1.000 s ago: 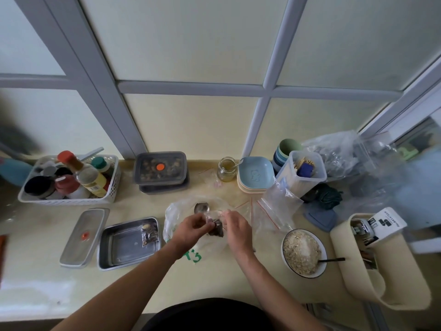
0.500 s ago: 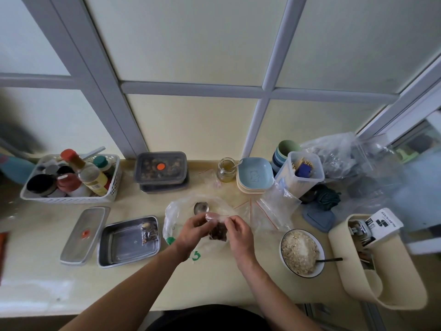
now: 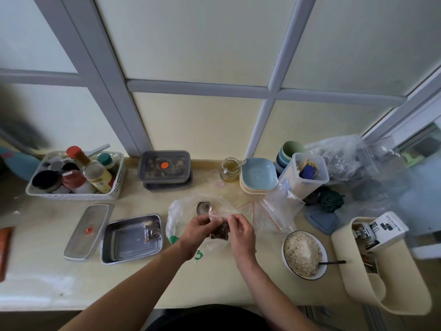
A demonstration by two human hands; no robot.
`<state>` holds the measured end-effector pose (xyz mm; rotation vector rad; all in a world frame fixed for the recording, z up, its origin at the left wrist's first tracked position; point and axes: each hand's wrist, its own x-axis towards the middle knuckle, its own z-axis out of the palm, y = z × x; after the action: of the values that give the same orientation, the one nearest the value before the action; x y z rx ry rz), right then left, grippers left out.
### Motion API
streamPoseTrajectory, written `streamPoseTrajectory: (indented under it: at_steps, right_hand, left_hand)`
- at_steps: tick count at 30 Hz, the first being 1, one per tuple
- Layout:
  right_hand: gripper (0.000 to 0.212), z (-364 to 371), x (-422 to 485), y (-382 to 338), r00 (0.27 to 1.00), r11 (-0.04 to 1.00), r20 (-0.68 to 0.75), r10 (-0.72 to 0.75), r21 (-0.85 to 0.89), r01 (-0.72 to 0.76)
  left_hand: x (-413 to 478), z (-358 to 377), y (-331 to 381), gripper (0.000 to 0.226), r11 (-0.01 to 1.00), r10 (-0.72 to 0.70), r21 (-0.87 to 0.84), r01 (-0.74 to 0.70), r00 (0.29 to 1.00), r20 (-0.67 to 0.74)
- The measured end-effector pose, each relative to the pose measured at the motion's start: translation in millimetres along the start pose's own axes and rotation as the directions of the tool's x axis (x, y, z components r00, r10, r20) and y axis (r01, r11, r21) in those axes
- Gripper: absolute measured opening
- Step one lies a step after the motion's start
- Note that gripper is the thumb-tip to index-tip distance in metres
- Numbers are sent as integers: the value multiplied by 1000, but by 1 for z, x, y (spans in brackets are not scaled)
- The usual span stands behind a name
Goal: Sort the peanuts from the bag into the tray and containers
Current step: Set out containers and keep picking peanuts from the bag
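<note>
Both hands work at the middle of the counter [image 3: 71,271]. The left hand [image 3: 198,231] and right hand [image 3: 241,231] each pinch the top edge of a small clear bag [image 3: 218,215] between thumb and forefinger. The other fingers look loosely curled.

The peanuts [image 3: 220,232] are a dark clump at the bag's near end, between the two hands. The bag sits just above a large plastic bag [image 3: 181,209] spread on the counter, and a spoon [image 3: 204,207] lies on that bag, just beyond the hands.

Progress looks early:
- The steel tray [image 3: 124,243] to the left has one small packet [image 3: 151,229] in its far right corner, and the rest is bare.
- The tray lid [image 3: 88,229] lies off, beside the tray on its left.
- The stacked lidded containers [image 3: 149,162] at the far edge are closed, with dark contents. I cannot tell whether those are peanuts.
- The bag in hand is not emptied or placed, so most of the sorting is left.

The small bag's long axis runs near-far. Its mouth points far, and the pinched top edge runs left-right. I cannot tell whether the mouth is open or sealed.

A bowl of oats [image 3: 304,254] sits to the right, well apart from the hands.
</note>
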<state>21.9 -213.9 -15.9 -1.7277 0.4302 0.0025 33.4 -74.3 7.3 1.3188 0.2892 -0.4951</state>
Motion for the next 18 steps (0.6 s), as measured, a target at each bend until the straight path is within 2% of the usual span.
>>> streamPoseTrajectory:
  at_steps: [11,18]
  right_hand:
    - [9,8,5,-11,991,971,-17,130,206,-124]
    - [11,11,8,-14,990,967,-16,140,216,-133]
  left_hand:
    - [6,4,-4,21,995,-36,-94,23,990,-139]
    - [12,5,-5,24,992,-37,-122,18,987,-159]
